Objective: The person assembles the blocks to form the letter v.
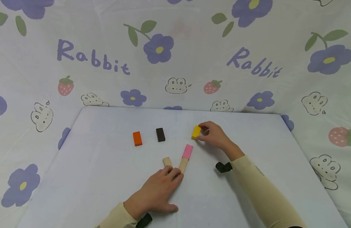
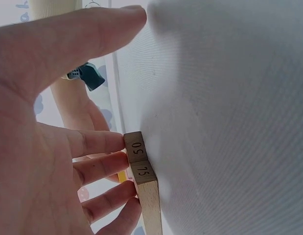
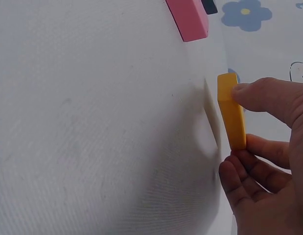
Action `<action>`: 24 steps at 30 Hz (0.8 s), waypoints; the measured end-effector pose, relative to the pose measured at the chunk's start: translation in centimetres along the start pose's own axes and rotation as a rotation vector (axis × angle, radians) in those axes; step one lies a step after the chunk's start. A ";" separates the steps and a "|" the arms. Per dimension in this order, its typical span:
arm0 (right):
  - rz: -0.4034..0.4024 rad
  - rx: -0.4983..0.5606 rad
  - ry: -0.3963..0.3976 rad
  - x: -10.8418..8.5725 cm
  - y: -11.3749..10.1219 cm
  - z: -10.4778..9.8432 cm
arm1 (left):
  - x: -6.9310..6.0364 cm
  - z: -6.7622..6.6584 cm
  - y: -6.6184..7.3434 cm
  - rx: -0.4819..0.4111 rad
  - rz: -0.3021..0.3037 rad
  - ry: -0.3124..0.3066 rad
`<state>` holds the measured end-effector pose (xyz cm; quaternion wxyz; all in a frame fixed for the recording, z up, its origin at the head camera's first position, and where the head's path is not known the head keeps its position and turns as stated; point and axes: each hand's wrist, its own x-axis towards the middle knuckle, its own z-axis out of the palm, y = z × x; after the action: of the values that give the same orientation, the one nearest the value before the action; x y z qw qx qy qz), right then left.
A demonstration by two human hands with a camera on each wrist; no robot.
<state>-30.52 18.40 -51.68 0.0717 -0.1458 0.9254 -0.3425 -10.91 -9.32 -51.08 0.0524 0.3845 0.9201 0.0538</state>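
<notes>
An orange block (image 1: 137, 138) and black block (image 1: 160, 135) are lying on the desk (image 1: 101, 177). A left hand (image 1: 157, 191), grip spread, is touching two wooden blocks (image 1: 183, 166), a pink block (image 1: 188, 152) adjoining one. A right hand (image 1: 216, 136) is pinching a yellow block (image 1: 196, 132) beyond the pink.

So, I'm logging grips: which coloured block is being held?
The yellow block, pinched by the right hand; the pink block, black block and orange block lie unheld.
</notes>
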 end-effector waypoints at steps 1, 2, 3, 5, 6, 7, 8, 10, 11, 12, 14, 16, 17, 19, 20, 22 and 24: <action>0.002 -0.003 0.001 0.0 0.0 0.0 | 0.0 0.0 0.0 -0.001 -0.001 -0.001; 0.004 -0.005 0.003 0.0 -0.1 0.0 | -0.1 -0.1 0.0 -0.002 -0.002 0.000; 0.003 -0.007 0.003 0.0 -0.1 0.0 | -0.1 -0.1 0.0 -0.003 -0.003 0.002; 0.003 -0.013 0.005 0.0 -0.2 0.0 | -0.1 -0.1 0.0 -0.004 -0.002 0.005; 0.004 -0.011 0.005 0.0 -0.2 0.0 | -0.1 -0.1 0.0 -0.005 -0.001 0.006; 0.003 -0.011 0.005 0.0 -0.2 0.0 | -0.1 -0.1 0.0 -0.005 0.000 0.007; 0.003 -0.009 0.004 0.0 -0.2 0.0 | -0.1 0.0 0.0 -0.005 0.002 0.008; 0.001 -0.005 -0.001 0.0 -0.3 0.1 | -0.1 0.0 0.0 -0.005 0.004 0.006; 0.001 -0.001 -0.002 0.0 -0.4 0.1 | -0.1 0.0 -0.1 -0.004 0.004 0.005; 0.001 0.002 -0.005 0.0 -0.5 0.1 | -0.1 0.1 -0.1 -0.004 0.004 0.003; -0.001 0.008 -0.009 0.0 -0.7 0.2 | -0.1 0.1 -0.1 -0.004 0.002 0.001; -0.004 0.011 -0.012 0.0 -0.8 0.2 | -0.2 0.1 -0.1 -0.006 -0.001 -0.001; -0.003 0.012 -0.011 0.0 -0.9 0.2 | -0.2 0.1 -0.2 -0.008 -0.001 -0.001; -0.008 0.010 -0.010 -0.1 -1.1 0.3 | -0.2 0.0 -0.2 -0.009 0.000 -0.003; -0.010 0.006 -0.010 -0.2 -1.1 0.3 | -0.2 0.0 -0.2 -0.007 0.001 -0.004; -0.014 0.000 -0.008 -0.2 -1.3 0.3 | -0.1 -0.1 -0.2 -0.001 0.001 -0.005; -0.016 -0.007 -0.007 -0.3 -1.3 0.3 | -0.1 -0.1 -0.2 0.007 -0.001 -0.007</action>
<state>-29.89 17.35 -51.00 0.0715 -0.1546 0.9251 -0.3394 -10.96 -9.52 -50.98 0.0546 0.3846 0.9202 0.0492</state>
